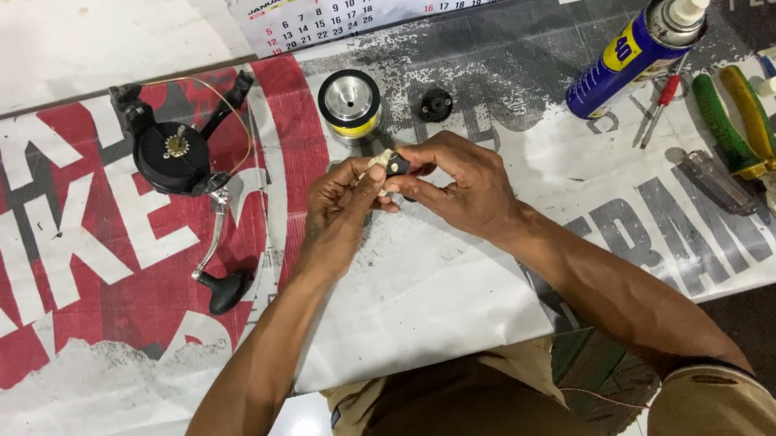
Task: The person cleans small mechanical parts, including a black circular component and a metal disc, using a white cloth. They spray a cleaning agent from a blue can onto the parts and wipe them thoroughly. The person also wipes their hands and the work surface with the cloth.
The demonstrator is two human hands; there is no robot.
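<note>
hands: left (339, 204) and right (462, 179) pinch small part (391, 163) | behind: spool (349, 104), knob (435, 105) (reel body (178, 155) left)

The person's bare left hand (339, 204) and bare right hand (463, 184) extend from uncovered forearms without sleeves, watch or rings. Khaki-brown cloth trousers (473, 424) cover the lap, and a dark seam edges one knee.

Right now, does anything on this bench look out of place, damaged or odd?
Only the black spinning reel body: it lies spool-less, its silver spool with yellow line and small black round knob set apart. Both hands' fingers pinch a small pale-and-black part. Nothing spilled.
</note>
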